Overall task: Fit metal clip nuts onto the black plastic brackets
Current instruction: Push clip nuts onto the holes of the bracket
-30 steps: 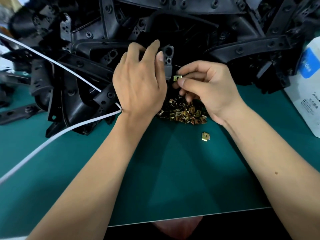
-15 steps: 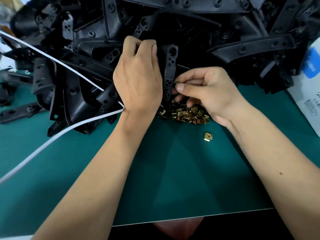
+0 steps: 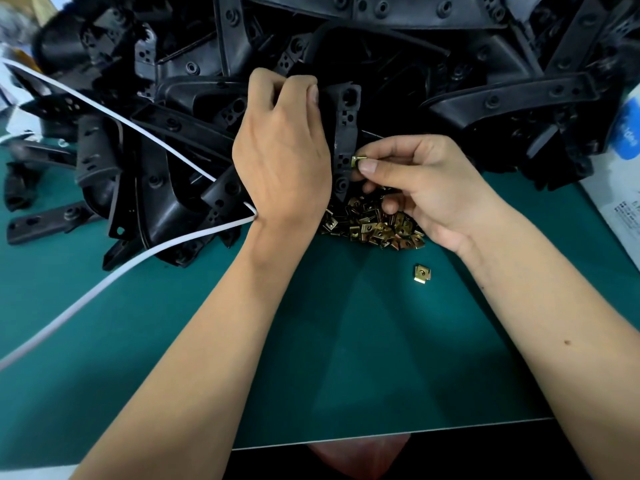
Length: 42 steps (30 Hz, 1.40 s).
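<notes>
A black bracket (image 3: 346, 133) is gripped upright by the left hand (image 3: 282, 157) above a green mat (image 3: 346, 341). A brass clip nut (image 3: 356, 161) is pinched by the right hand (image 3: 426, 181) at the bracket's edge. For a clean fit, the nut should be kept square and pushed fully over its hole.

Black plastic bracket (image 3: 345, 133), matt, faintly grained, with dull highlights along the edges. Same matt black plastic through the whole pile of brackets (image 3: 450, 81) behind. Clip nut (image 3: 357, 161) of thin stamped metal, brass-yellow, shiny. Heap of clip nuts (image 3: 372, 226) likewise metal, gold-coloured, glinting on the folded faces; one single clip nut (image 3: 423, 273) of the same bright metal. Green mat (image 3: 346, 341) smooth and matt, with soft even sheen. White cable (image 3: 104, 289) in smooth plastic sheath, slightly glossy. White bag (image 3: 623, 202) at the right, printed, looked like paper or film, not certain.
</notes>
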Each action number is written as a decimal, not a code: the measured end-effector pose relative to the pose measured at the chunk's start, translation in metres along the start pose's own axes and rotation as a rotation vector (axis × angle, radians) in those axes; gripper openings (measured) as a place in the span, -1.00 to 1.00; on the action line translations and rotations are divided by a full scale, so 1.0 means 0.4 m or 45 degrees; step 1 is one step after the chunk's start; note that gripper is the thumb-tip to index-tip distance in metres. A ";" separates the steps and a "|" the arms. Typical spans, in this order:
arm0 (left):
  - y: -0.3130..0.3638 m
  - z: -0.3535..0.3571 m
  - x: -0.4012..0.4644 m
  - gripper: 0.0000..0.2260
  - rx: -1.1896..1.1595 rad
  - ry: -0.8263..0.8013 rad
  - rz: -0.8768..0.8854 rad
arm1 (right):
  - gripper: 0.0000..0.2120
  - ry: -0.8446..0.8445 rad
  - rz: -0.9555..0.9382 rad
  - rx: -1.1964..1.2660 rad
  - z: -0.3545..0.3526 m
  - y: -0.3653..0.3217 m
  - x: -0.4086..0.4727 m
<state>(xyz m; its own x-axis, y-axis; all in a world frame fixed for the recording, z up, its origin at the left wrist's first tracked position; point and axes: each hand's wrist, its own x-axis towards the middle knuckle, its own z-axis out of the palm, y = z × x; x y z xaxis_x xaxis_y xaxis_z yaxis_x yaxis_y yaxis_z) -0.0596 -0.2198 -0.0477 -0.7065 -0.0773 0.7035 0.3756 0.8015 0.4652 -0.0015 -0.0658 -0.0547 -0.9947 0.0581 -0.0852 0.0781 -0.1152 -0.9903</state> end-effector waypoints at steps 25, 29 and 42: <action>0.027 0.013 -0.010 -0.70 0.033 -0.040 0.021 | -0.88 -0.056 -0.005 0.027 0.009 0.003 0.008; 0.026 0.019 -0.011 -0.72 0.027 -0.054 0.052 | -0.87 -0.062 -0.042 0.013 0.005 0.009 0.010; -0.017 0.018 0.009 -0.67 0.205 0.003 0.082 | -0.88 -0.149 -0.373 -1.342 -0.044 -0.006 0.008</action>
<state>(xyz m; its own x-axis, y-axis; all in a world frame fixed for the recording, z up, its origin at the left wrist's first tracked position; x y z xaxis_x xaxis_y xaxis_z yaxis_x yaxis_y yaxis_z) -0.0691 -0.2214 -0.0523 -0.6827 -0.0243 0.7303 0.3186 0.8896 0.3274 -0.0039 -0.0479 -0.0544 -0.9800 -0.1556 0.1243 -0.1989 0.7956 -0.5722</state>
